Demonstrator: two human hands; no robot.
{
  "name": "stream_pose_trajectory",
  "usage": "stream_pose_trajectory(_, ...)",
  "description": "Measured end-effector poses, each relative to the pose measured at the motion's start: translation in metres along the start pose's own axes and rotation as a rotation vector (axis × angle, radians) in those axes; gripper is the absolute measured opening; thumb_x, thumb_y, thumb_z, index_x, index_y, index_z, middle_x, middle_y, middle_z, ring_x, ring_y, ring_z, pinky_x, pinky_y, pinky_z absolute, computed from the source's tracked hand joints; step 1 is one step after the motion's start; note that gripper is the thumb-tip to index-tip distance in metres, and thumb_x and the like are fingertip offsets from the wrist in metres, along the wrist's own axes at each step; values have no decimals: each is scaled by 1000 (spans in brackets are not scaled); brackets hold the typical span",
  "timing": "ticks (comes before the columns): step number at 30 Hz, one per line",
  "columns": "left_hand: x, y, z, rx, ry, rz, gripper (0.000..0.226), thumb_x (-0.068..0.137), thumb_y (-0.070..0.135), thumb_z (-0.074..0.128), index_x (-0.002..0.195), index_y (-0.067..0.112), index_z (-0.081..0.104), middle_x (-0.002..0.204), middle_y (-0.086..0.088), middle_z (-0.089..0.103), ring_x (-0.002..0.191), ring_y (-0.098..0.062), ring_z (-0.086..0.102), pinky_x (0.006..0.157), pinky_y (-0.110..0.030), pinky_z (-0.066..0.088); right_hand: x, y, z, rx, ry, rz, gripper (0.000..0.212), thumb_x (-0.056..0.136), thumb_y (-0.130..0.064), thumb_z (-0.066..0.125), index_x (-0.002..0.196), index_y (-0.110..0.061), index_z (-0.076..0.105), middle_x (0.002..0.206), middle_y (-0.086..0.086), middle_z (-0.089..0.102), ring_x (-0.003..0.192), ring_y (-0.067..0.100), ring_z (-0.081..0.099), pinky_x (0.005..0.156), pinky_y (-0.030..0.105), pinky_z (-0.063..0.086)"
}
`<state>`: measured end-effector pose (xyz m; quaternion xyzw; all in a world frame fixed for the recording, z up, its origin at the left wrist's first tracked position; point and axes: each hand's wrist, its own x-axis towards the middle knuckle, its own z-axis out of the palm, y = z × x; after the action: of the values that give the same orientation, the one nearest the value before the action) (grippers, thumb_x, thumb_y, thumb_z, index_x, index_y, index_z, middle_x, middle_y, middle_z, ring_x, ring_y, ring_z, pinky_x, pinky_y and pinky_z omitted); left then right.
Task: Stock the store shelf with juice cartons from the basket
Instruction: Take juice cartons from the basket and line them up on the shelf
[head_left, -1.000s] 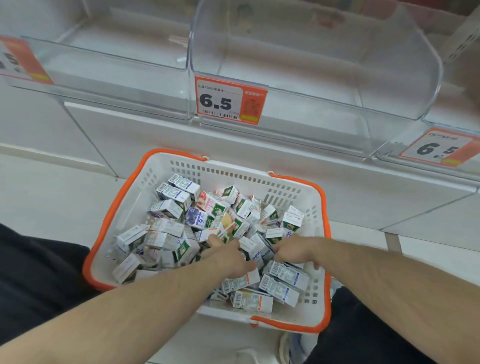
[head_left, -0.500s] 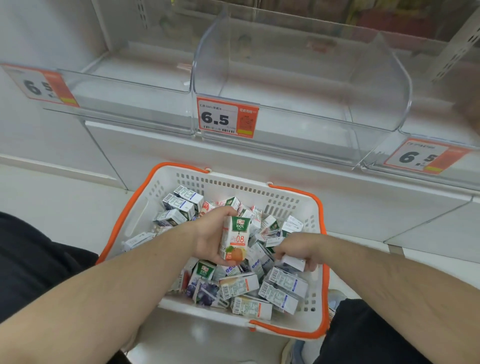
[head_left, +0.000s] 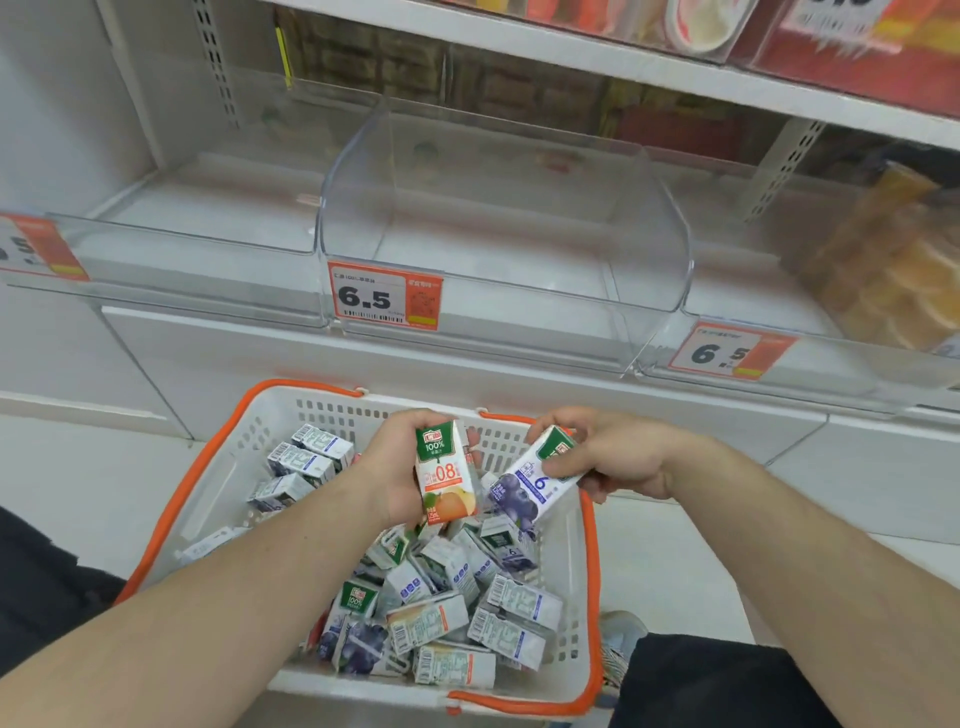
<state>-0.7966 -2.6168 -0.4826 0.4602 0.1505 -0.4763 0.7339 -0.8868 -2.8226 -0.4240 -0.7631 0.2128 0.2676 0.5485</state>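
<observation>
Your left hand (head_left: 395, 467) grips an orange carton (head_left: 445, 472) upright; your right hand (head_left: 610, 454) pinches a blueberry carton (head_left: 530, 486) tilted, top toward the shelf. Both sit above the basket (head_left: 208, 483). The empty clear bin (head_left: 498, 234) lies straight ahead and above, roughly equally near both hands; keep cartons upright going in.

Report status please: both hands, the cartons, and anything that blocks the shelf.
Left hand grips orange carton; right hand grips blueberry carton. Both above basket. Clear bin empty, nothing in the way.
</observation>
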Motion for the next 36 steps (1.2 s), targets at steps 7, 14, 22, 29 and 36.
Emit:
stream_pose_trajectory(7,-9,16,12,263,-57,145,26,86,-11,41,94,6,60,80,-12,74,63,-29,66,53,-28,55,-16,-23,-5,224,181,-125,17,88,1,63,87,-13,53,69,14,61,43,12,28,41,21,22)
stream_pose_trajectory(14,-29,21,18,819,-190,245,39,99,44,48,89,16,73,86,-10,75,73,-25,67,77,-34,52,-11,-31,2,366,218,-229,16,91,-6,60,79,-16,58,52,-1,54,45,11,24,43,21,15)
stream_pose_trajectory(22,-20,17,52,927,-253,580,11,90,15,69,98,22,70,88,-2,76,81,-17,68,86,-38,53,-36,-47,-10,241,330,-432,20,84,-14,72,102,-20,66,80,14,66,61,26,49,50,31,39)
stream_pose_trajectory(29,-25,24,114,1226,-5,817,30,71,53,63,95,36,68,78,10,71,76,-12,66,72,-35,54,-54,-56,-38,-293,914,-518,18,79,-43,63,82,-26,69,73,-10,66,72,12,60,67,32,52)
stream_pose_trajectory(36,-23,18,171,1292,87,1057,59,84,46,67,137,28,49,129,10,56,119,-10,51,90,-19,34,-92,-62,-107,135,1118,-513,36,72,-36,63,74,0,66,60,9,58,56,25,56,45,30,41)
